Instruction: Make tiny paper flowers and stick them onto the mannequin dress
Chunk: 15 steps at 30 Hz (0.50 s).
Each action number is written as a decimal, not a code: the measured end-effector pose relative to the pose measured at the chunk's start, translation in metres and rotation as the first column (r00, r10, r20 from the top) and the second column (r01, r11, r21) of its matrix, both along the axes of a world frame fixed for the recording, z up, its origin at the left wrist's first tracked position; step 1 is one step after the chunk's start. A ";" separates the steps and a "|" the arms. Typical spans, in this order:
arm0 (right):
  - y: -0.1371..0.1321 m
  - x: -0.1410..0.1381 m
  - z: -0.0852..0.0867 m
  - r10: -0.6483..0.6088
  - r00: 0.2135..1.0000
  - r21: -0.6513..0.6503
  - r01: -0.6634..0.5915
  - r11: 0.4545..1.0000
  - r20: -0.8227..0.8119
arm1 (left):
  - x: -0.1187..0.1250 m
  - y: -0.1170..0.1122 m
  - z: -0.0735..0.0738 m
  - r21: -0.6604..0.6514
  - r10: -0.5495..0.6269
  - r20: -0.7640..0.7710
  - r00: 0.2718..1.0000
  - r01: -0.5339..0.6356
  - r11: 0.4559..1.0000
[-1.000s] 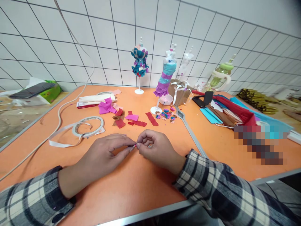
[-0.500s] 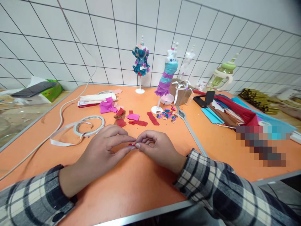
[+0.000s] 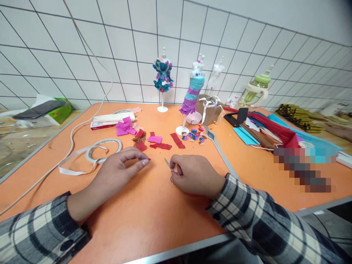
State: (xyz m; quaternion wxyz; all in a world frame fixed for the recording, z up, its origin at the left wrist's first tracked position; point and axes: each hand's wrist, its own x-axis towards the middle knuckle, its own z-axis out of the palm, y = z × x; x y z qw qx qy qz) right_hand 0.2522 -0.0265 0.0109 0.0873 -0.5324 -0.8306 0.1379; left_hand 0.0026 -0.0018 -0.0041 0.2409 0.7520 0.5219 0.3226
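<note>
Holds a red scrap [image 3: 149, 160] in the left hand [image 3: 121, 172], pinched between thumb and forefinger, other fingers curled loosely under. Shows only a sliver of it past the fingertips: bright red, tiny, thin like paper, shape too small to tell. Keeps it just above the table [image 3: 154, 220], in the middle of the front half, short of the front edge.

Grips small scissors [image 3: 167, 163] in the right hand [image 3: 194, 175], fingers folded round the handles. Lets a thin grey metal tip poke out up and to the left, aimed at the scrap but apart from it. Shows one round loop under the knuckles, down on the orange top. Cannot tell whether the blades stand parted.

Rests both wrists in plaid sleeves near the front edge.

Further back, towards the middle: cut red paper pieces [image 3: 162, 145], a pink paper heap [image 3: 125, 126], small coloured flowers [image 3: 194, 135]. Left of those, a white tape roll [image 3: 103, 147] with a loose tail trailing towards the left edge. Along the back edge by the tiled wall: a small dress form in blue [image 3: 163, 75], another wrapped in blue and purple [image 3: 192, 93], a bare white one behind. At the far right: folded paper sheets [image 3: 271, 132], a phone stand [image 3: 238, 117], a green bottle [image 3: 254, 91].
</note>
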 end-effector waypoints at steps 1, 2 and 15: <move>-0.002 0.000 0.001 -0.004 0.999 0.003 0.004 1.000 0.047 | 0.000 0.001 0.000 -0.009 0.005 0.009 1.000 -0.005 1.000; -0.003 -0.001 0.001 -0.010 0.996 -0.005 0.010 1.000 0.091 | 0.000 0.001 0.001 -0.009 0.007 0.015 1.000 -0.007 1.000; -0.002 -0.004 0.005 -0.052 0.930 -0.033 0.068 0.997 0.363 | 0.002 0.000 0.004 -0.008 -0.025 -0.008 1.000 0.025 1.000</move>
